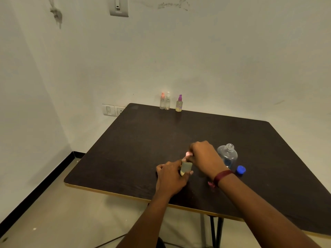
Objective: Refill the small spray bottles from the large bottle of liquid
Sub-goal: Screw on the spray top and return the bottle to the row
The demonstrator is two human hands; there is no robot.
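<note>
Gripping the body of a small spray bottle [186, 168], the left grip [170, 178] has its fingers and thumb curled round the pale yellowish container, which leans slightly toward 1 o'clock. Whether its base touches the table [136, 149] cannot be told. Directly above it, the right grip [204, 156] comes in from 4 o'clock and is clenched on the pink spray top [188, 154], pinching it at the bottle's neck. Whether the top is seated or loose cannot be told. A dark red wristband [223, 177] circles the right wrist.

Both grips work a little toward 6 o'clock from the middle of the dark table. At 3 o'clock from the held bottle, just beyond the right grip, stands the large clear bottle [227, 155], upright, its threaded neck uncovered. Its blue cap [240, 170] lies on the table at 5 o'clock from it, just beside its base.

At the table's 12 o'clock edge, against the wall, three more spray bottles stand upright: a pink-topped bottle [162, 102] and a white-topped bottle [167, 102] side by side, and a purple-topped bottle [179, 103] a little apart at their 3 o'clock. A wall socket plate [113, 110] sits at 10 o'clock beyond the table's corner.
</note>
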